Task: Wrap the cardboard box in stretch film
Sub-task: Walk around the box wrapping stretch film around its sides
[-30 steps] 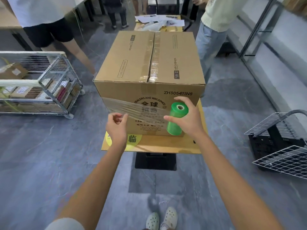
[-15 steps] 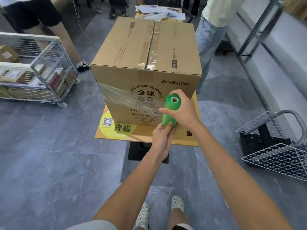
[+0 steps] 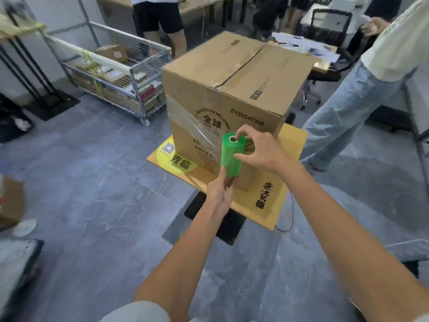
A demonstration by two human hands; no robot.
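Both hands on green roll (image 3: 231,156) — left hand (image 3: 219,194) beneath, right hand (image 3: 260,149) atop

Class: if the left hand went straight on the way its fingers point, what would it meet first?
The green film roll; the left hand grips its lower end. Behind it, probably the cardboard box.

Base of roll (image 3: 231,156) behind left hand (image 3: 219,195)

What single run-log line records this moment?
left hand: holds roll bottom | right hand: grips roll top | film: runs from roll onto box front | box: on yellow board
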